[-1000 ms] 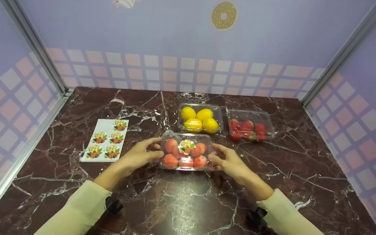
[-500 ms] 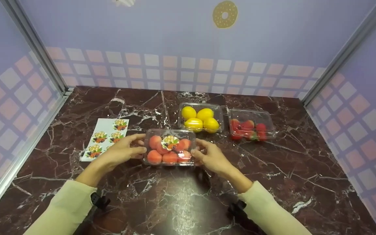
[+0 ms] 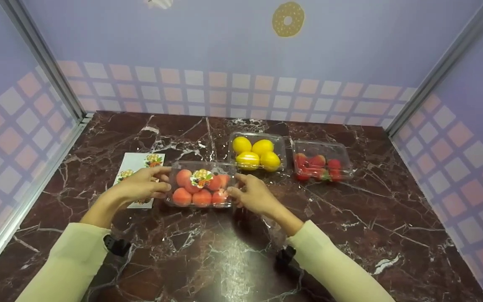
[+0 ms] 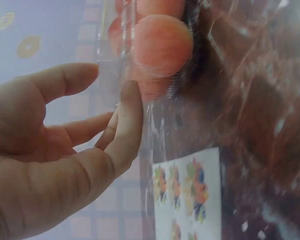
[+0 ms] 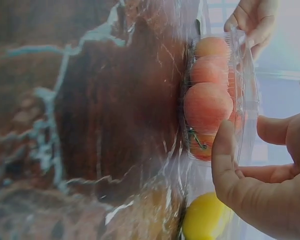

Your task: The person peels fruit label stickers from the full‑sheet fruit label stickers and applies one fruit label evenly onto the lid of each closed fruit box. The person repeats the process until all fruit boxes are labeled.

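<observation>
A clear plastic fruit box (image 3: 201,205) holds several pinkish-orange fruits that look like peaches (image 5: 208,105). On its lid is a round sticker (image 3: 201,179) printed with fruit. My left hand (image 3: 143,184) holds the box's left end with bent fingers, just over the sticker sheet (image 3: 134,161). At the opposite end my right hand (image 3: 256,193) grips with thumb and fingers. In the left wrist view, finger (image 4: 131,110) tips lie against the box's end wall. Whether the box touches the table is unclear.
Behind and to the right stands a clear box (image 3: 284,147) of lemons, close to the held box's corner. Right of it is another clear box (image 3: 342,151) with strawberries. Tiled-pattern walls (image 3: 241,98) enclose the dark marble table (image 3: 350,235).
Both hands have moved left and slightly away from me, taking the peach box along. My left hand now covers part of the sticker sheet. The lemon and strawberry boxes have stayed put.
</observation>
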The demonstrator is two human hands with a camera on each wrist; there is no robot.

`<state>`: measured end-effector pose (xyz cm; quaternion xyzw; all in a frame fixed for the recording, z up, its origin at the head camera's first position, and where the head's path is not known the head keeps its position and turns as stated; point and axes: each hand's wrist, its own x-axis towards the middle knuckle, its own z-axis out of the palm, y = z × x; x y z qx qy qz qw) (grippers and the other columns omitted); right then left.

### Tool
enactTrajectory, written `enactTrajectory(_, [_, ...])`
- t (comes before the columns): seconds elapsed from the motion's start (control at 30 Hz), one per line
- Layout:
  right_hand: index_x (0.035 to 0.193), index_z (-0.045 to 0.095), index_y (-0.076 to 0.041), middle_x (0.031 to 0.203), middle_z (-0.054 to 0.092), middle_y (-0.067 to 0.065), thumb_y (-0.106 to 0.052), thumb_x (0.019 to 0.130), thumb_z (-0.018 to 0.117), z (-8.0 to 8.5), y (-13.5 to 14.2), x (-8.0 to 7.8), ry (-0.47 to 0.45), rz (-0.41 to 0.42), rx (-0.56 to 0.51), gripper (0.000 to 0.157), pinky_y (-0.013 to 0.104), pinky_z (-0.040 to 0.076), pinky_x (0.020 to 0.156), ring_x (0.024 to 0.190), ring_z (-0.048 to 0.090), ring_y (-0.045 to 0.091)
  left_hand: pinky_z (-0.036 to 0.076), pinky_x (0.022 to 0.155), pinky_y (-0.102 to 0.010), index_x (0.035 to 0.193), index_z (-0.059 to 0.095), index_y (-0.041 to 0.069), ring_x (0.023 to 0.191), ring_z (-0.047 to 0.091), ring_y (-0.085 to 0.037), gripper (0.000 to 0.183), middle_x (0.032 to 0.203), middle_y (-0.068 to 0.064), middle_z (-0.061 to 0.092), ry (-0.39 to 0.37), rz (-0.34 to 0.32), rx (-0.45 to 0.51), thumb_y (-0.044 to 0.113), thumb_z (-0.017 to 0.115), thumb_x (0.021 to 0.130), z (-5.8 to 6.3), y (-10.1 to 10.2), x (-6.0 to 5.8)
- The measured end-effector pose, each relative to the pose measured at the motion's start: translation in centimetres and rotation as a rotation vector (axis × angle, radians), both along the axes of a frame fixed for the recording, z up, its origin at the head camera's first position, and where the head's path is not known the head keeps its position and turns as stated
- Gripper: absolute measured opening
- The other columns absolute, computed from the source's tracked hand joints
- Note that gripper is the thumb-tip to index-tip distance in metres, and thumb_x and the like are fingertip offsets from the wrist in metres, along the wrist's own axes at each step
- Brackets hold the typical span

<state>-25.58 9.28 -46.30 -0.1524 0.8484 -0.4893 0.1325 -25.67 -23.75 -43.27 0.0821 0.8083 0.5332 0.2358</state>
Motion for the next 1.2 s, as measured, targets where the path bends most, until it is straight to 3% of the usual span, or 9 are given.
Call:
enactTrajectory(0.07, [0.157, 0.038, 0.012, 0.112, 0.072, 0.018, -0.019, 0.104, 0.069, 0.1, -0.5, -0.2, 0.026, 0.006, 0.05, 0.069, 0.036, 0.064, 0.064, 0.065, 0.069, 0.016, 0.061, 0.092, -0.03, 0.163, 0.022, -0.009, 0.122, 0.062, -0.034, 0.074, 0.142, -0.027, 0.04, 0.004, -0.004, -0.026, 0.008, 0.061, 0.102, 0.2, -0.5, -0.1])
enactTrajectory(0.23, [0.155, 0.043, 0.011, 0.124, 0.068, 0.026, -0.024, 0.105, 0.069, 0.4, -1.7, -0.8, 0.087, -0.004, 0.125, 0.066, 0.03, 0.06, 0.056, 0.062, 0.071, 0.019, 0.059, 0.1, -0.037, 0.165, 0.023, -0.005, 0.13, 0.06, -0.043, 0.074, 0.148, -0.03, 0.039, -0.007, 0.009, -0.064, 0.011, 0.06, 0.103, 0.4, -1.5, -0.4])
enactTrajectory(0.37, [0.148, 0.05, 0.013, 0.133, 0.065, 0.031, -0.024, 0.106, 0.068, 0.6, -2.7, -1.4, 0.184, -0.011, 0.192, 0.059, 0.04, 0.063, 0.088, 0.088, 0.076, 0.029, 0.051, 0.113, -0.047, 0.167, 0.019, -0.003, 0.14, 0.051, -0.048, 0.076, 0.156, -0.034, 0.033, -0.037, 0.019, -0.053, 0.01, 0.058, 0.104, 0.5, -2.1, -1.0])
enactTrajectory(0.43, [0.144, 0.055, 0.013, 0.137, 0.064, 0.031, -0.024, 0.106, 0.068, 0.6, -3.2, -1.6, 0.236, -0.021, 0.231, 0.055, 0.045, 0.055, 0.106, 0.11, 0.072, 0.036, 0.05, 0.114, -0.048, 0.167, 0.016, -0.003, 0.144, 0.046, -0.05, 0.076, 0.159, -0.035, 0.031, -0.039, 0.019, -0.051, 0.01, 0.057, 0.104, 0.5, -2.4, -1.2])
enactTrajectory(0.5, [0.14, 0.061, 0.012, 0.135, 0.066, 0.03, -0.024, 0.105, 0.068, 0.7, -3.7, -1.9, 0.288, -0.039, 0.267, 0.051, 0.049, 0.05, 0.113, 0.123, 0.065, 0.04, 0.049, 0.115, -0.048, 0.167, 0.016, -0.004, 0.145, 0.044, -0.049, 0.076, 0.159, -0.035, 0.03, -0.034, 0.026, -0.051, 0.01, 0.056, 0.104, 0.6, -2.5, -1.5])
enactTrajectory(0.57, [0.136, 0.066, 0.009, 0.131, 0.068, 0.029, -0.023, 0.105, 0.068, 0.8, -4.1, -2.2, 0.334, -0.053, 0.301, 0.045, 0.053, 0.05, 0.112, 0.126, 0.063, 0.043, 0.05, 0.114, -0.046, 0.166, 0.018, -0.005, 0.145, 0.044, -0.047, 0.074, 0.158, -0.035, 0.03, -0.017, 0.038, -0.067, 0.01, 0.055, 0.104, 0.6, -2.6, -1.7])
enactTrajectory(0.73, [0.12, 0.076, 0.003, 0.113, 0.074, 0.024, -0.023, 0.106, 0.066, 1.1, -5.1, -3.0, 0.404, -0.075, 0.395, 0.031, 0.055, 0.055, 0.101, 0.113, 0.069, 0.041, 0.054, 0.109, -0.043, 0.165, 0.021, -0.006, 0.138, 0.051, -0.041, 0.07, 0.157, -0.033, 0.034, 0.037, 0.085, -0.107, 0.011, 0.052, 0.104, 0.3, -2.5, -2.5])
enactTrajectory(0.93, [0.122, 0.077, -0.001, 0.116, 0.074, 0.021, -0.027, 0.107, 0.064, 1.4, -5.9, -4.0, 0.389, -0.113, 0.482, 0.033, 0.053, 0.058, 0.095, 0.109, 0.07, 0.038, 0.05, 0.106, -0.052, 0.166, 0.023, -0.003, 0.134, 0.053, -0.042, 0.067, 0.159, -0.03, 0.036, 0.075, 0.151, -0.122, 0.015, 0.048, 0.107, 0.0, -2.2, -3.1])
enactTrajectory(1.2, [0.105, 0.078, -0.007, 0.108, 0.076, 0.016, -0.034, 0.108, 0.062, 1.4, -7.1, -5.3, 0.424, -0.189, 0.616, 0.031, 0.051, 0.062, 0.077, 0.096, 0.074, 0.036, 0.043, 0.119, -0.053, 0.166, 0.027, -0.002, 0.145, 0.047, -0.045, 0.061, 0.162, -0.03, 0.036, 0.083, 0.263, -0.077, 0.018, 0.047, 0.112, -0.5, -1.6, -4.2])
